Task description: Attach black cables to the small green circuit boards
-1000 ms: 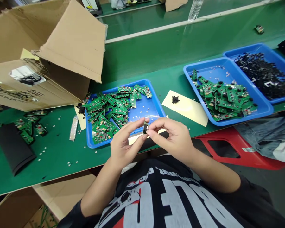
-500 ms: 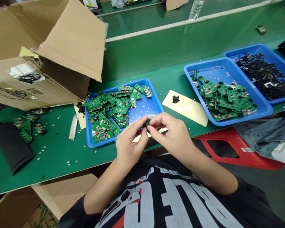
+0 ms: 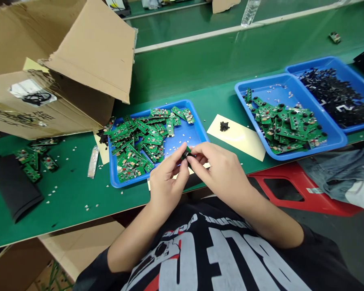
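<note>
A small green-and-black piece (image 3: 186,153), partly hidden by fingertips, is at the near right corner of the blue tray (image 3: 192,131), pinched between thumb and forefinger of the left hand (image 3: 165,184) and also gripped by the thumb and forefinger of the right hand (image 3: 221,167). In that tray lies a heap of green circuit boards (image 3: 144,139); to its right is a cream sheet (image 3: 245,143) bearing a black clump (image 3: 224,126), and farther right a board-filled second tray (image 3: 268,91). Left of and behind it stands an open cardboard box (image 3: 94,52).
</note>
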Demonstrator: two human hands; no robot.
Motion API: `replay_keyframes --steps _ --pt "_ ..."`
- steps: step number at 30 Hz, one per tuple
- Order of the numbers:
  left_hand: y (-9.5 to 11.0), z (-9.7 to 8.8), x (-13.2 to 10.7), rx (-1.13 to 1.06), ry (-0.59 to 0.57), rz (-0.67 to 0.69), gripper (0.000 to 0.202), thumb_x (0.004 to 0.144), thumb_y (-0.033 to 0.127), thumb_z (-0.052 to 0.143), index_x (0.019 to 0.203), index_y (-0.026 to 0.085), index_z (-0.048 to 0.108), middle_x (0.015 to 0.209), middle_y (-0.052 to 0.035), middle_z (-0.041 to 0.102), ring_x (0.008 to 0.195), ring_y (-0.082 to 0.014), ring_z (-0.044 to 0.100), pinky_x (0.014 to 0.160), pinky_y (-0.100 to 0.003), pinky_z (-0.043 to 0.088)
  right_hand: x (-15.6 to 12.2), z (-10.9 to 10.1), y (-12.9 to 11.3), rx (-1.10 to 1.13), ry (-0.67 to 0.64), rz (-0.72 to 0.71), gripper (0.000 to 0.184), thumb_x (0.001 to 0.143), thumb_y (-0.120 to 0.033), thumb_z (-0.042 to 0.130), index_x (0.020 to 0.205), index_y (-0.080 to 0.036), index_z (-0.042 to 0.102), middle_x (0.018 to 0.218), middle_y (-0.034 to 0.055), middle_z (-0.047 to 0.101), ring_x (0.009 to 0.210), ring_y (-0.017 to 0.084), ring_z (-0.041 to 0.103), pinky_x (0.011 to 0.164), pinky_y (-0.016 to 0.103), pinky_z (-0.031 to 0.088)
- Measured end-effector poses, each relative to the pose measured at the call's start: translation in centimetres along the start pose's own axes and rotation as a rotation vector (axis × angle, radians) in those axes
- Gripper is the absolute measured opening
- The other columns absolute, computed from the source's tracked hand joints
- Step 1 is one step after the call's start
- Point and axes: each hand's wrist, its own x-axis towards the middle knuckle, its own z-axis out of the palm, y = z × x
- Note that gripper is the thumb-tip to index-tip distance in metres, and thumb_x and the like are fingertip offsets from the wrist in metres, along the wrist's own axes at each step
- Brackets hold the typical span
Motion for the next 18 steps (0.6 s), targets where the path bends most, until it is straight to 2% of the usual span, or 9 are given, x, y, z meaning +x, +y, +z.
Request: replay_keyframes --steps 3,7,12,16,18 --pt "0.0 0.0 0.0 -0.02 0.015 -0.037 0.035 0.085 0.017 0.057 0.118 0.024 0.063 0.084 0.0001 0.073 0.062 -0.0082 0.066 0.057 -0.017 0.057 -0.1 0.3 0.2 0.028 0.067 0.015 0.01 0.085 -0.025 0.054 0.088 -0.017 0.058 0.075 0.003 0.065 0.067 0.015 0.061 0.061 0.026 0.044" --pt "0.1 0.0 0.1 -0.075 0.018 -0.084 0.033 0.084 0.018 0.058 0.116 0.022 0.065 0.086 -0.0005 0.073 0.064 -0.0086 0.066 0.058 -0.017 0.057 -0.2 0.7 0.5 -0.003 0.147 -0.063 0.021 0.087 -0.026 0.053 0.104 -0.016 0.059 0.084 0.0064 0.067 0.075 0.017 0.062 0.068 0.03 0.048" --pt "0.0 -0.2 0.3 -0.114 0.013 -0.135 0.032 0.082 0.017 0.06 0.114 0.021 0.066 0.08 0.0002 0.072 0.062 -0.0085 0.065 0.058 -0.018 0.058 -0.3 1.1 0.7 -0.036 0.21 -0.198 0.019 0.091 -0.021 0.048 0.089 -0.015 0.066 0.085 0.009 0.067 0.081 0.019 0.062 0.072 0.032 0.05" --pt "-0.2 -0.3 0.6 -0.191 0.012 -0.188 0.03 0.08 0.017 0.062 0.109 0.018 0.068 0.094 -0.0038 0.074 0.076 -0.0131 0.07 0.069 -0.023 0.061 -0.4 1.5 0.8 -0.014 0.192 -0.235 0.021 0.092 -0.018 0.046 0.083 -0.017 0.065 0.084 0.0081 0.068 0.081 0.018 0.063 0.073 0.032 0.051" --pt "-0.2 -0.2 0.7 -0.221 0.01 -0.2 0.028 0.079 0.016 0.062 0.107 0.017 0.068 0.098 -0.0056 0.073 0.08 -0.0143 0.07 0.069 -0.023 0.061 -0.3 1.6 0.9 -0.017 0.186 -0.239 0.021 0.091 -0.017 0.045 0.082 -0.017 0.065 0.083 0.008 0.068 0.081 0.018 0.063 0.073 0.032 0.051"
